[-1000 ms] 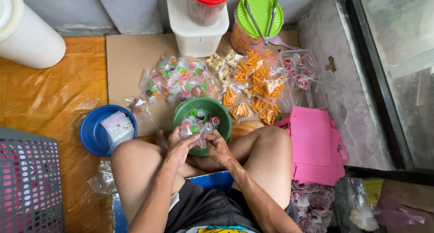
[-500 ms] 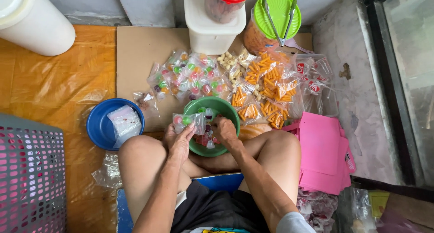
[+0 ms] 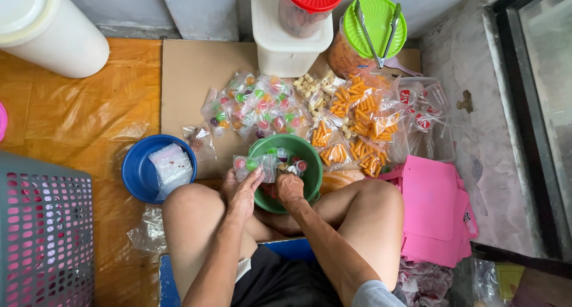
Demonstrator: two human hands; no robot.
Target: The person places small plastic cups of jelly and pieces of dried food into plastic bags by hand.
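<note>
I sit cross-legged on the floor over a green bowl (image 3: 312, 159) of small coloured jelly cups. My left hand (image 3: 242, 191) holds a small clear plastic bag (image 3: 253, 166) with a few jelly cups inside, at the bowl's left rim. My right hand (image 3: 289, 188) reaches down into the bowl among the loose cups; its fingers are curled and mostly hidden. Beyond the bowl, filled bags of jelly cups (image 3: 256, 107) lie on a sheet of cardboard (image 3: 193, 71).
A blue bowl (image 3: 136, 171) holding empty clear bags sits left. Bags of orange snack sticks (image 3: 357, 125) lie right of the jelly bags, pink bags (image 3: 432, 205) beside my right knee. White tub (image 3: 285, 45), green-lidded jar with tongs (image 3: 372, 22), white bucket (image 3: 44, 30), grey basket (image 3: 42, 235).
My right hand has left the bag and dipped into the green bowl. My left hand keeps the bag, shifted to the bowl's left rim. The view has drifted, so everything sits further right.
</note>
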